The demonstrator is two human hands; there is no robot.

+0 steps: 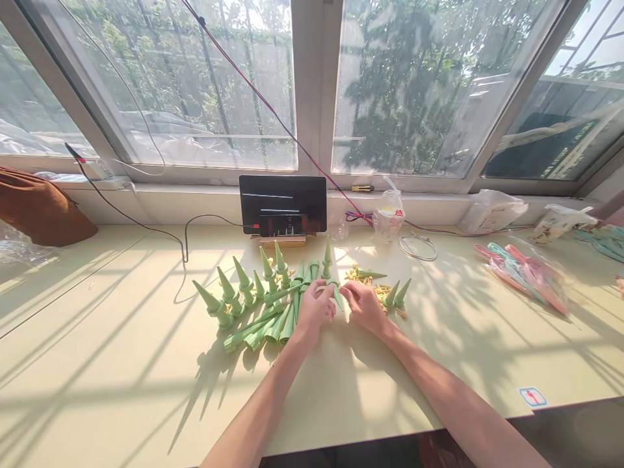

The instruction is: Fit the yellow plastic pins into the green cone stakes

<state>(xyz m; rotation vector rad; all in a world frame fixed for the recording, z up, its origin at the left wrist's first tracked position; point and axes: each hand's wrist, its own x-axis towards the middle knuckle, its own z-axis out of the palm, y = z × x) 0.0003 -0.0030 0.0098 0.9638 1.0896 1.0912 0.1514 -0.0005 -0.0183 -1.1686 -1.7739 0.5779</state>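
My left hand [316, 311] and my right hand [363, 304] meet at the middle of the table, both pinching a green plastic cone spike [336, 296] held between them. Left of the hands lie several long green spikes in a pile [266, 325], and a row of upright green cones [244, 286] stands behind them. Small yellow pieces [377, 289] are scattered beside my right hand, with two more green cones [397, 296] standing among them.
A dark tablet [283, 205] leans against the window ledge behind the cones. A bagged cup [389, 218] and a coiled white cable [418, 247] sit at the back right. Bagged pink and teal items [524, 273] lie at the right. A brown cloth [41, 208] rests at far left.
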